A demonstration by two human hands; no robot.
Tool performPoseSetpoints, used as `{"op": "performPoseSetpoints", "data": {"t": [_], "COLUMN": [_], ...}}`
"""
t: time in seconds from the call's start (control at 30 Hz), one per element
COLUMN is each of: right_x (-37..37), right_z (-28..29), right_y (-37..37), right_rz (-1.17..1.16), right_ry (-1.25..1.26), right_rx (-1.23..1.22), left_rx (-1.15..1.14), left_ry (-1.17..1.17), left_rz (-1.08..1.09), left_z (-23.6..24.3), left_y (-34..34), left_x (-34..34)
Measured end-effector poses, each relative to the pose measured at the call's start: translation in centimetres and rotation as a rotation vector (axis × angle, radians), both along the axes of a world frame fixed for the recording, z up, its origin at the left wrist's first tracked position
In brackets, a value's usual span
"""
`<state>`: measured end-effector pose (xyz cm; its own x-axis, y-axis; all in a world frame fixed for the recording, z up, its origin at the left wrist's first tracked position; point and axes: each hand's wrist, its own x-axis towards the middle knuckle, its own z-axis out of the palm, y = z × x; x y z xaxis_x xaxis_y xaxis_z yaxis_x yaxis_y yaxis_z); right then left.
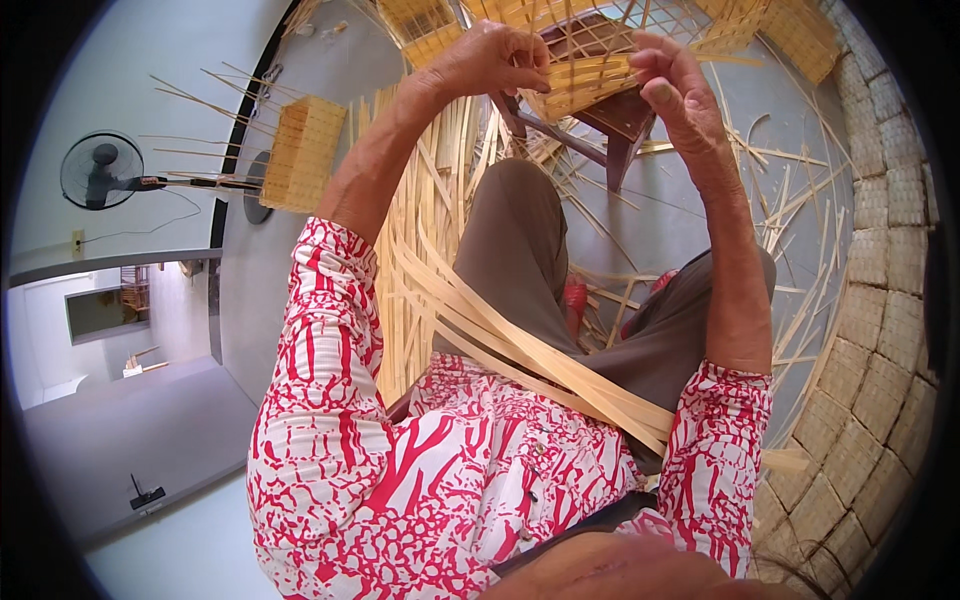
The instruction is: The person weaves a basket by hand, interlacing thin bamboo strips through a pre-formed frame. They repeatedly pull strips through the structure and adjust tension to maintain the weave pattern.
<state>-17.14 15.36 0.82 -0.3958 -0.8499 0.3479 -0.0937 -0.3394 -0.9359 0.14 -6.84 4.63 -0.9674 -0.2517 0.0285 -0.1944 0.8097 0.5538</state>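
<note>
A half-woven basket (pixel 588 84) of yellow-tan bamboo strips rests on a dark wooden stool (pixel 628 118) in front of me, with loose strip ends standing up from its weave. At its left side, my left hand (pixel 490 62) pinches the woven edge between thumb and fingers. My right hand (pixel 682 92) is raised at the basket's right side, its fingers curved and apart from the thumb, the fingertips close to the weave. Whether those fingertips touch a strip I cannot tell. Several long pale bamboo strips (pixel 550 375) lie across my lap.
A thick spread of loose strips (pixel 425 200) lies left of my legs. More strips litter the floor (pixel 800 240) on the right. Another unfinished basket (pixel 302 150) stands left, near a fan (pixel 102 172). Stacked woven pieces (pixel 865 270) line the right side; other baskets (pixel 415 25) sit ahead.
</note>
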Motion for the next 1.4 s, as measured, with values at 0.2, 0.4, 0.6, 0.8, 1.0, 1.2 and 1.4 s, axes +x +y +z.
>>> {"op": "performPoseSetpoints", "data": {"t": [0.2,0.4,0.6,0.8,1.0,1.2,1.4], "right_x": [-1.0,-5.6,-6.7,-4.8,-2.7,-1.6,-4.2], "right_z": [-1.7,-4.7,-4.3,-3.1,-2.5,-2.1,-4.6], "right_y": [-0.8,-4.2,-5.1,-4.2,-4.0,-3.2,-3.1], "right_rz": [-0.087,-0.259,-0.21,-0.293,-0.213,-0.278,0.278], "right_ry": [-0.421,-0.973,-1.006,-0.977,-0.975,-1.105,-1.145], "right_rx": [0.409,0.131,-0.029,-0.009,-0.014,-0.123,-0.182], "left_rx": [0.296,0.245,0.137,-0.188,-0.542,-0.405,-0.134], "left_ry": [0.35,0.591,0.663,1.008,0.751,0.788,0.776], "left_rz": [0.139,0.25,0.339,0.378,0.23,0.201,0.111], "left_z": [-3.3,-4.4,-3.9,-4.2,-3.0,-3.8,-1.8], "left_y": [-2.1,-0.3,1.0,6.3,7.7,6.1,4.8], "left_x": [2.4,2.2,3.2,3.0,-5.1,-5.1,-4.8]}}
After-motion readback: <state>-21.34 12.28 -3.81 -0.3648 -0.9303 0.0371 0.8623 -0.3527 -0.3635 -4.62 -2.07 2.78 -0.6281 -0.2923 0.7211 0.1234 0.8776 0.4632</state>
